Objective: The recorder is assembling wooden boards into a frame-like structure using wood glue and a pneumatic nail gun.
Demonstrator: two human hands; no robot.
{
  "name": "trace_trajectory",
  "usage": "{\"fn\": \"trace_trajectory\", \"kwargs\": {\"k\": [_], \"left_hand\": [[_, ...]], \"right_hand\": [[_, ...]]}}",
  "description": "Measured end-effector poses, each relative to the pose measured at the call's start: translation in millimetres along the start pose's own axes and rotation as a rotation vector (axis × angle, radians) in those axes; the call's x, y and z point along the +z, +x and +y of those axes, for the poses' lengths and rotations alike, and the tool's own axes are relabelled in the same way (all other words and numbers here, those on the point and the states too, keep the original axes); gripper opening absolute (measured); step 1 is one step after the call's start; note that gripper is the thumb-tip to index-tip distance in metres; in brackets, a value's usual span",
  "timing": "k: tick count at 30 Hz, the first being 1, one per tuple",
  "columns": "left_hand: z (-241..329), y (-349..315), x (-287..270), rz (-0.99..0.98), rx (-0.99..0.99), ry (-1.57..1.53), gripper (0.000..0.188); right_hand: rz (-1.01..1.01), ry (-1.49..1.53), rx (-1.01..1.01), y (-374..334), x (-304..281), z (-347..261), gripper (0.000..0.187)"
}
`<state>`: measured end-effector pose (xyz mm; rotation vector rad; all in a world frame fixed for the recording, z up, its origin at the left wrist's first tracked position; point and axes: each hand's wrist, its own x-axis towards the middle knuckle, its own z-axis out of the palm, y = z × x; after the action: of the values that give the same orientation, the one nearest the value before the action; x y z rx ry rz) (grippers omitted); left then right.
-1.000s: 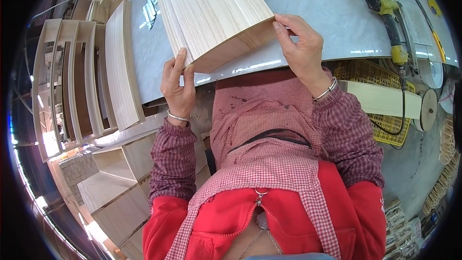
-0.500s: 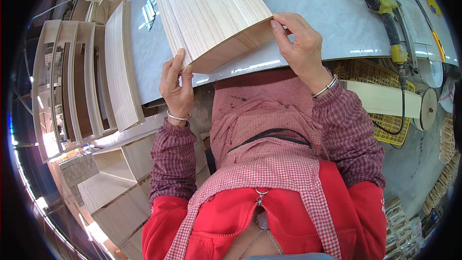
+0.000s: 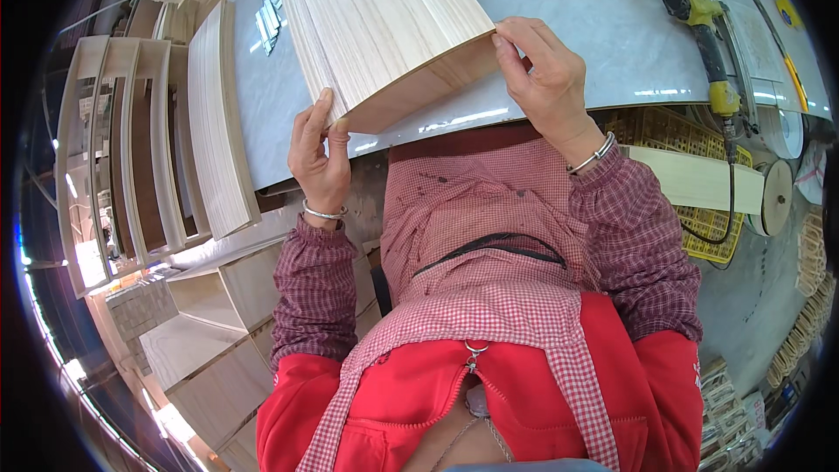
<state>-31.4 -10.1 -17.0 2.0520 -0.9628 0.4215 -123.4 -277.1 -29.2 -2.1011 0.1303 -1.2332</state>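
Both hands are gripping a pale wooden board [image 3: 384, 26] tilted above the grey counter [image 3: 594, 44]: the left hand [image 3: 319, 157] is clasping its near left corner, the right hand [image 3: 546, 79] pinching the near right corner. A yellow power drill [image 3: 699, 26] is lying well apart, at right.

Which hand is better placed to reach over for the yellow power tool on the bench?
Right. The right hand grips the wooden panel's near right corner, on the yellow power tool's side; the left hand holds the opposite corner.
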Motion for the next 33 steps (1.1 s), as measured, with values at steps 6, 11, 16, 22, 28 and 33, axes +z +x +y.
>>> {"fn": "trace_trajectory", "kwargs": {"k": [6,11,16,22,28,33], "left_hand": [[0.9,0.4,-0.6,0.0,-0.026,-0.015,0.037],[2.0,-0.2,-2.2,-0.004,-0.04,-0.006,0.037],[3.1,-2.3,-1.1,0.013,-0.075,-0.02,0.038],[1.3,-4.6,-1.4,0.023,-0.072,-0.024,0.038],[3.2,-3.5,-3.3,0.016,-0.107,-0.06,0.04],[17.7,6.8,-14.7,-0.078,-0.037,0.214,0.038]], "right_hand": [[-0.105,0.146,0.181,-0.7,-7.1,0.7,0.017],[-0.175,0.314,0.344,3.2,-16.7,2.5,0.021],[-0.268,0.424,0.324,12.3,-19.1,8.8,0.022],[-0.334,0.573,0.302,17.1,-11.7,18.7,0.02],[-0.329,0.568,0.345,20.7,-10.1,16.4,0.019],[-0.334,0.561,0.301,20.1,-11.1,17.9,0.021]]}}
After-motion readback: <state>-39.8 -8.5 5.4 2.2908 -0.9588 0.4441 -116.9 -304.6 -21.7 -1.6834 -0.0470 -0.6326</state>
